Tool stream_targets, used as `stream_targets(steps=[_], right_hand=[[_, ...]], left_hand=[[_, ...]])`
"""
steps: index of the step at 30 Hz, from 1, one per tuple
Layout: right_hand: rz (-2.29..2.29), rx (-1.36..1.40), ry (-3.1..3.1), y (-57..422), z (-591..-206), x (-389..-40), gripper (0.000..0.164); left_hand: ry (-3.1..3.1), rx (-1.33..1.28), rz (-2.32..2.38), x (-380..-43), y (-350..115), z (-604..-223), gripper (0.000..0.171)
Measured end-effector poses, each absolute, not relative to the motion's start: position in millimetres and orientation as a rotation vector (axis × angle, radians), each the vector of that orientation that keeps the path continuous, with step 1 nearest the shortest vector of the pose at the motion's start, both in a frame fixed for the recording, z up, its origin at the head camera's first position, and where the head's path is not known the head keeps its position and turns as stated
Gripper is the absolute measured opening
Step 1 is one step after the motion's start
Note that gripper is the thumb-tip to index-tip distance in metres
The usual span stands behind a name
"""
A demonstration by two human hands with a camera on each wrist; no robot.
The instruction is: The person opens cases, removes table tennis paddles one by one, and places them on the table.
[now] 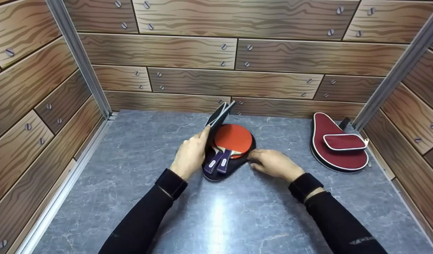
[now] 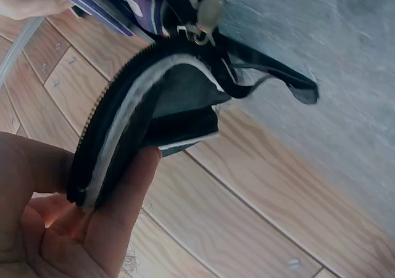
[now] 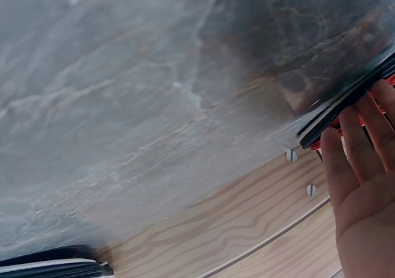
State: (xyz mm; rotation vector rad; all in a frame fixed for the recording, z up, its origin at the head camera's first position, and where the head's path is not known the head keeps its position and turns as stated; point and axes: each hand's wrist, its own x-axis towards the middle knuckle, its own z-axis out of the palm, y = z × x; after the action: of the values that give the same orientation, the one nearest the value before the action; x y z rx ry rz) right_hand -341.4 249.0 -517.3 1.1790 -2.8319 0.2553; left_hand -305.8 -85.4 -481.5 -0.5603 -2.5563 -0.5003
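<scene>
A black table tennis paddle case (image 1: 216,176) lies on the grey surface with its lid (image 1: 218,121) raised on the left side. Inside rest two paddles, one showing an orange-red face (image 1: 234,137), with purple handles (image 1: 224,161) toward the person. My left hand (image 1: 191,151) pinches the lid's edge between thumb and fingers; in the left wrist view the zipper edge (image 2: 117,99) with pale piping runs from that grip up to the zipper pull (image 2: 210,12). With fairly straight fingers, my right hand (image 1: 273,163) touches the case's right rim (image 3: 327,118).
A dark red paddle case (image 1: 343,160) with white piping and a small front pocket (image 1: 345,141) lies at the right, near the side wall. Wood-patterned panels (image 1: 191,81) enclose the back and both sides, with metal posts (image 1: 84,60) at the corners.
</scene>
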Motion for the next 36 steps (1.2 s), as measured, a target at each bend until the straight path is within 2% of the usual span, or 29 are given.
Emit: stream_targets(steps=[14,20,29,36], right_hand=[[0.327,1.255,-2.748,264,-528,-351,0.028],[0.312,1.179,-2.841,263,-520,-346,0.027],[0.322,1.164,-2.869,272,-518,-347,0.027],[0.313,1.073,-2.900,284,-519,-350,0.028]], left_hand=[[-2.565,-0.446,-0.615,-320,-109,-477,0.089],[-2.604,-0.374,-0.632,-330,-120,-477,0.093],[-2.626,-0.298,-0.633,-344,-133,-486,0.086],[-2.671,-0.261,-0.590,-346,-136,-497,0.069]])
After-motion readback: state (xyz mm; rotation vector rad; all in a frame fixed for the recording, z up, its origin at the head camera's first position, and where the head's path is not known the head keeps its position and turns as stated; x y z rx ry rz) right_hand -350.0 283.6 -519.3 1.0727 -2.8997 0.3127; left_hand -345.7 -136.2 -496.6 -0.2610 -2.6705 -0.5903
